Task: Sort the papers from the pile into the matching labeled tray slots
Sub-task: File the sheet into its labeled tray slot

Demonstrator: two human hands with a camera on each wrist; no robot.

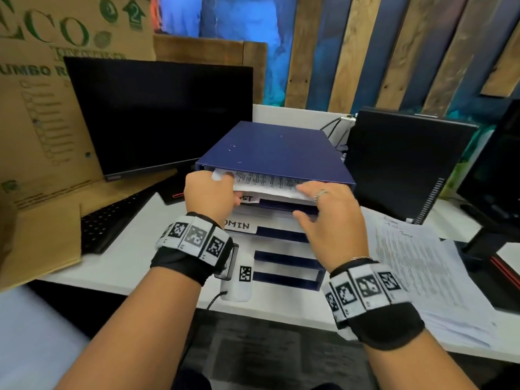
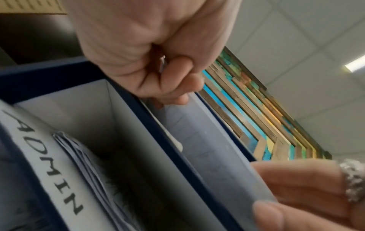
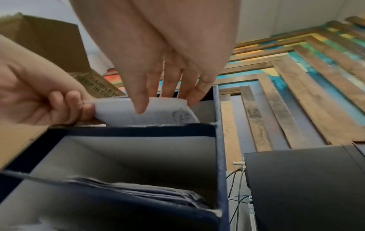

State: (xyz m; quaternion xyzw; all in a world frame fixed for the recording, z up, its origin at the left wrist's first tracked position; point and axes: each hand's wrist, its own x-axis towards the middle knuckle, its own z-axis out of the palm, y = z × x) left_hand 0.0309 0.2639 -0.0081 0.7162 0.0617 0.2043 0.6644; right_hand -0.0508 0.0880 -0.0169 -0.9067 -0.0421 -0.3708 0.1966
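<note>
Feeding a sheet (image 1: pixel 267 182) into the tray unit (image 1: pixel 277 149) at frame centre, we pinch it with our left hand (image 1: pixel 209 194); our right hand (image 1: pixel 323 218) rests spread fingers on it, above the white desk (image 1: pixel 135 257); plank wall (image 1: pixel 394 52) behind.

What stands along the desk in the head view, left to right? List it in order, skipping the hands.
Cardboard box → monitor → blue tray organiser with a printed paper going into its top slot → black computer case. The paper pile lies nearer, in front of the case.
</note>
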